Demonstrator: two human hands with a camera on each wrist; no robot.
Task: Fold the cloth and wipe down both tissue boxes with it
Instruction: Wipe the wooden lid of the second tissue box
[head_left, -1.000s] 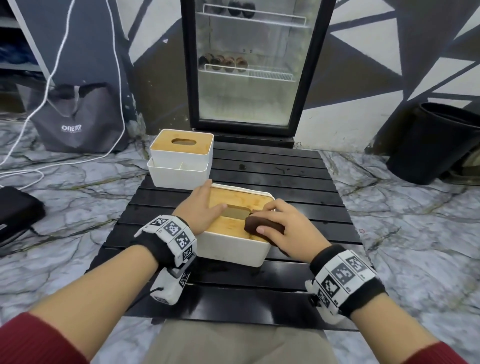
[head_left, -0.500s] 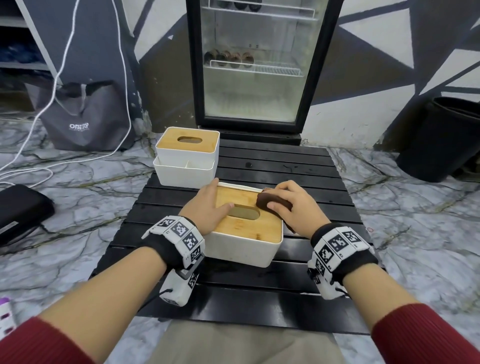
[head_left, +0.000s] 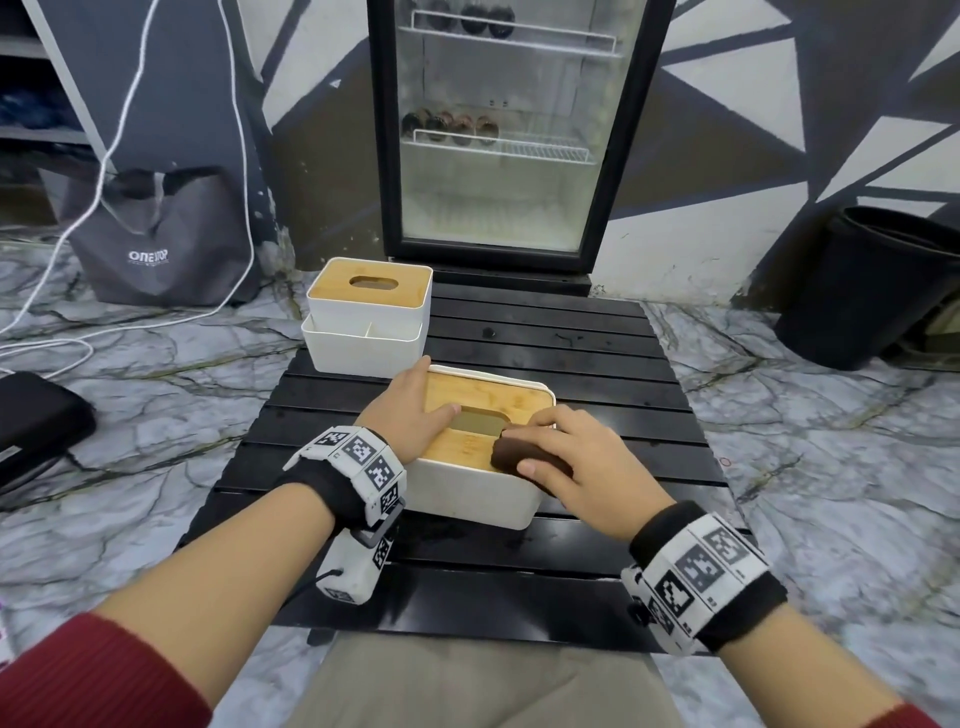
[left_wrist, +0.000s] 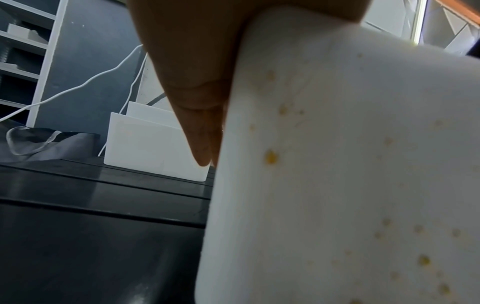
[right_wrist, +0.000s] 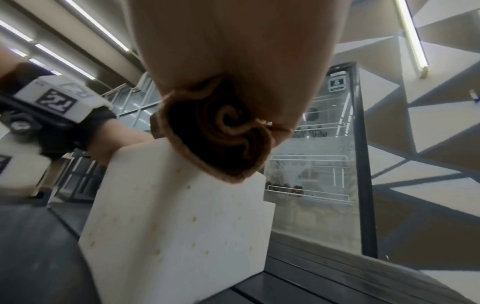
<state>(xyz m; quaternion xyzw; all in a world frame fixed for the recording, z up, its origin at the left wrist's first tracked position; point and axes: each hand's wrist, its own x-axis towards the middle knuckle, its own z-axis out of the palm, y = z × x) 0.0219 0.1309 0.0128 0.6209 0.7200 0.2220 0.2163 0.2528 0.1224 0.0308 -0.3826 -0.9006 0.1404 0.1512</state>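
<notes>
The near tissue box, white with a bamboo lid, sits mid-table. My left hand steadies its left side, with the thumb lying on the lid by the slot. Its fingers run straight down the speckled white wall. My right hand grips a folded brown cloth and presses it on the lid's near right corner. From below, the rolled cloth shows at the box's top edge. The far tissue box stands at the table's back left, untouched.
The black slatted table has bare slats to the right of and behind the boxes. A glass-door fridge stands right behind it. A black bin is on the floor at right. A grey bag and white cables are at left.
My right hand slid the cloth from the lid's near edge to its far right part, then back to the near right corner. The left hand stayed on the box.
</notes>
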